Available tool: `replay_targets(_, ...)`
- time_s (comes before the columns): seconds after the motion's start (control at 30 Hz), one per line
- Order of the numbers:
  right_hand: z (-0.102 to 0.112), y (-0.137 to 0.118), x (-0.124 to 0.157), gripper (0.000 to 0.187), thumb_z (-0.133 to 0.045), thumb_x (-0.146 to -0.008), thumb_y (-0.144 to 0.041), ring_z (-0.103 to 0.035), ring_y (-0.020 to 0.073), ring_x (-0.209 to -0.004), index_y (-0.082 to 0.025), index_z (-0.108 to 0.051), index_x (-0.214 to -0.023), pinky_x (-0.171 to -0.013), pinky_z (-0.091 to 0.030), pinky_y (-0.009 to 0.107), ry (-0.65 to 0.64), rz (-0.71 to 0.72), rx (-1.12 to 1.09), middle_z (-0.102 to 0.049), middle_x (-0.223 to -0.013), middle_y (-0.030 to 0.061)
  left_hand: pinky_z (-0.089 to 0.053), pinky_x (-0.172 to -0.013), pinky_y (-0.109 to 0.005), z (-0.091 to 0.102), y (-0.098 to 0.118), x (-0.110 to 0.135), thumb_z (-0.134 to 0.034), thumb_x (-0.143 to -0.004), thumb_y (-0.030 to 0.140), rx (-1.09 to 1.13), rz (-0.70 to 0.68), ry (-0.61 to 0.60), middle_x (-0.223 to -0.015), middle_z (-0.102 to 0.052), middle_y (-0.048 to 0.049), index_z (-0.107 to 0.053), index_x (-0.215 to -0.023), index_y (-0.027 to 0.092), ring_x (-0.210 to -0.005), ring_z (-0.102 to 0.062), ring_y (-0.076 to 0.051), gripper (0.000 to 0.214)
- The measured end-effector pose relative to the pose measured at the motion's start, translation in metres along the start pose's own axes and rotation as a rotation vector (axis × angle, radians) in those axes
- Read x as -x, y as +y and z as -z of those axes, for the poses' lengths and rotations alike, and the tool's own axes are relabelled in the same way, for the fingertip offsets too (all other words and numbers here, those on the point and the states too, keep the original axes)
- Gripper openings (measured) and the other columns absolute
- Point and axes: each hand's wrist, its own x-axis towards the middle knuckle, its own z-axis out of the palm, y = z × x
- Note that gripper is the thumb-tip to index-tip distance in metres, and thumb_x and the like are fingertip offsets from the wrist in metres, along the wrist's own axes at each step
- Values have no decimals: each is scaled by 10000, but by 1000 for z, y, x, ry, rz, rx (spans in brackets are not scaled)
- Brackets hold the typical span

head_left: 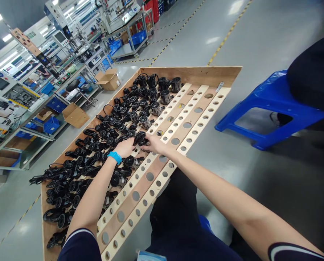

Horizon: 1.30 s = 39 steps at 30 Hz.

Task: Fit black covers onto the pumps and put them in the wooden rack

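A coiled black cable point(139, 137) is between my two hands, over the wooden tray point(175, 140). My left hand point(124, 148), with a blue wristband above it, is closed on the coil's near left side. From the right, my right hand point(155, 144) grips the same coil with thumb and fingers; the fingertips are partly hidden. Black cylindrical motors with bundled cables fill the tray's left part in rows. One motor point(131, 162) lies just below my hands, and another motor point(144, 122) stands just beyond them.
Pale strips with round holes run along the tray's right side. A blue plastic stool point(259, 105) stands on the right, close to a person in dark clothing. Cardboard boxes point(75, 115) and workbenches with machines point(15, 90) are at the left.
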Motion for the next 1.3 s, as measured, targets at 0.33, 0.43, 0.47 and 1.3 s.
replay_targets(0.33, -2, 4, 0, 490, -756, -784, -223, -630, 285, -1098, -129, -602, -1239, -963, -493, 394, 5, 3, -6, -653, -1212, 154, -497, -904, -336, 4, -23, -4, -501, -953, 245, 137, -22, -33, -1228, -685, -193, -448, -1402, 108, -1121, -664, -314, 472)
replay_targets(0.43, -1, 3, 0, 457, -758, -780, -219, -637, 277, -1063, -131, -620, -1207, -933, -504, 384, 4, 13, -3, -667, -1167, 137, -503, -862, -347, -1, -24, -7, -516, -947, 252, 153, -32, -31, -1150, -711, -200, -486, -1360, 95, -1047, -686, -330, 443)
replay_targets(0.47, -1, 2, 0, 441, -760, -779, -221, -640, 275, -1046, -132, -627, -1189, -918, -509, 383, 5, 13, -1, -670, -1149, 132, -505, -850, -349, -2, -25, -9, -526, -941, 249, 160, -35, -24, -1128, -717, -197, -501, -1344, 97, -1030, -689, -333, 432)
replay_targets(1.3, -8, 4, 2, 598, -770, -791, -225, -628, 285, -1165, -111, -558, -1339, -1003, -484, 393, 11, -42, 66, -642, -1280, 168, -502, -744, -313, -10, -7, -5, -741, -805, 322, 95, -100, 142, -892, -667, -90, -704, -875, 138, -795, -650, -228, 200)
